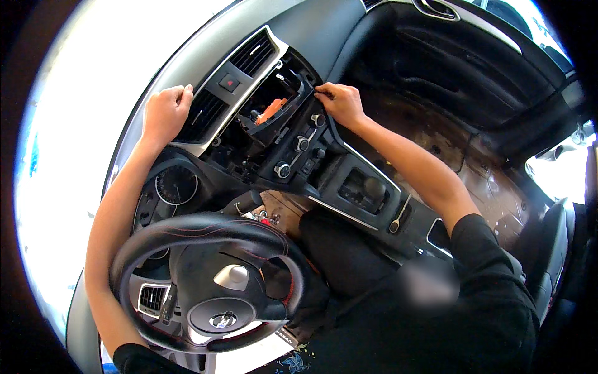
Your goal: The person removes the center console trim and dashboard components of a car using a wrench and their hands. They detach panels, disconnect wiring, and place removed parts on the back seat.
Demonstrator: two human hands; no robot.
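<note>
My left hand [166,116] is closed in a fist against the dashboard top, beside the left slats of the centre air vent panel [246,89]; whatever its fingers hold is hidden. Across the open stereo bay, my right hand [341,103] pinches the upper right edge of the dashboard trim [309,98]. Inside the bay lies an orange piece [271,111], its kind unclear. Below the bay sits the climate control panel [302,144] with its three round knobs. The vent panel carries a hazard button [230,82].
The steering wheel [205,225] stands close in front of me at lower left, with the instrument cluster [176,185] behind it. The gear lever console [362,190] runs back below my right forearm. Beyond are the passenger door [430,68] and bare, stained floor [492,193].
</note>
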